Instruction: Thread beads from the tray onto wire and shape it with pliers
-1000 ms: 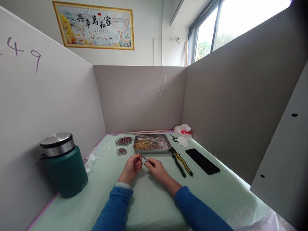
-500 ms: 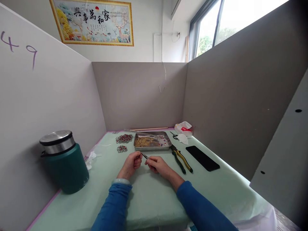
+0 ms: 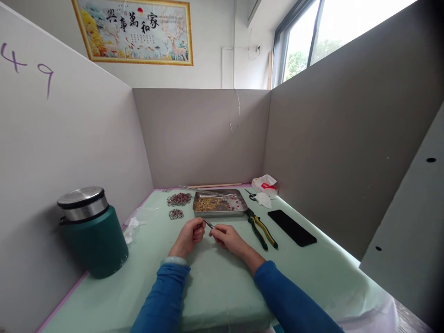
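In front of the metal tray (image 3: 222,214), my two hands are close together above the cloth. My right hand (image 3: 227,237) grips a slim dark metal tool (image 3: 209,224), which looks like tweezers, with its tip pointing left. The tool's tip reaches the fingers of my left hand (image 3: 190,235). Those fingers are pinched closed, and whatever they hold is too small to make out. Gold beads (image 3: 210,204) fill the tray's left side, with clear and red ones on its right. Two piles of red-and-silver beaded pieces, a larger pile (image 3: 179,199) and a smaller pile (image 3: 176,214), lie left of the tray.
Green-and-yellow pliers (image 3: 262,231) and a black phone-like slab (image 3: 292,228) lie to the right. Behind them are scissors (image 3: 250,194), a crumpled tissue (image 3: 263,200) and a tissue pack (image 3: 265,185). A green thermos (image 3: 99,240) stands left. Grey partitions (image 3: 201,138) enclose the table.
Almost nothing differs. Both hands keep the same pose, with the tool's tip still at the left fingers; the view has shifted very slightly.
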The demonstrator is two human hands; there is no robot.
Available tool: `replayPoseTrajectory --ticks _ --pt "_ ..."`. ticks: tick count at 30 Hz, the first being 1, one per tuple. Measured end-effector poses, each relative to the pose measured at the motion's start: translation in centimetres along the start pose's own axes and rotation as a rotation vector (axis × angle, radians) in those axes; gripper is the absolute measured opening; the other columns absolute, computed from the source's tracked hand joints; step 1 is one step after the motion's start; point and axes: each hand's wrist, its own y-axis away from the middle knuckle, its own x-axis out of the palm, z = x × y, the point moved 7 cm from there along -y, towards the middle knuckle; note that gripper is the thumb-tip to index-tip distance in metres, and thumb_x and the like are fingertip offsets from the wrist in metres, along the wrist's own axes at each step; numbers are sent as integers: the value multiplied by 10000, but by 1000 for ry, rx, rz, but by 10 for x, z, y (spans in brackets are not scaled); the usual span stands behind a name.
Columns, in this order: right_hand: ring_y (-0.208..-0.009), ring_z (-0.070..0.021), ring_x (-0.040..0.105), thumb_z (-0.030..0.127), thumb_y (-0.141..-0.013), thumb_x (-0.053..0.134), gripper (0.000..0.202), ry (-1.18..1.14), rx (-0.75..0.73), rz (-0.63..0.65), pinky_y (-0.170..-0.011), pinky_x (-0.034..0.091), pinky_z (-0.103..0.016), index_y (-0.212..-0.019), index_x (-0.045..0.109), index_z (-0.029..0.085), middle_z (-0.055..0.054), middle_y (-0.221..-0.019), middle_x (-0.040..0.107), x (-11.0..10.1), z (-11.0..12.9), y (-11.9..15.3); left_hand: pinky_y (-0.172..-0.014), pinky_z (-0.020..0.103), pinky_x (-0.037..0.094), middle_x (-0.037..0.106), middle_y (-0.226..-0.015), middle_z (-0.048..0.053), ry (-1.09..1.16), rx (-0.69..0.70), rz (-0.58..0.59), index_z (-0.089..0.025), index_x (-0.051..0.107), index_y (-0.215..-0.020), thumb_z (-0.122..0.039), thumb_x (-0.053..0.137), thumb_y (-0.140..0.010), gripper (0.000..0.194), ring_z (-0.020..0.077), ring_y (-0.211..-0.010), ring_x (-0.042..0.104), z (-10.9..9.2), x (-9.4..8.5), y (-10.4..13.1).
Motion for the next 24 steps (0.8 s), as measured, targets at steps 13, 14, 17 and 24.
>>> replayPoseTrajectory --ticks 13,14,17,24 --pt "-478 -71 328 361 -799 520 227 73 -2 -74 -481 250 -210 -745 594 154 52 -537 419 -4 -1 -2 -367 184 74 269 -443 -111 -143 126 -10 -192 439 -714 -388 571 -738 237 39 -370 127 -6 3 2" --pt "-478 -72 327 370 -800 518 234 67 -2 -76 -481 248 -210 -743 592 155 50 -539 423 -4 -1 -3 -371 185 78 288 -448 -109 -184 155 -30 -192 443 -729 -400 564 -744 241 39 -369 137 -7 2 1" --pt "-478 -76 327 385 -803 514 249 63 -2 -85 -478 249 -211 -741 586 155 47 -537 428 -5 -2 -3 -384 189 126 330 -454 -99 -357 254 -120 -187 471 -761 -424 510 -773 240 50 -371 186 -11 0 -1" --pt "-539 -97 368 371 -802 500 259 206 -28 -200 -517 268 -219 -701 592 151 40 -547 424 -12 -4 -6 -555 243 330 465 -525 -36 -895 510 -342 -179 571 -768 -366 403 -839 261 123 -523 441 -28 2 6"
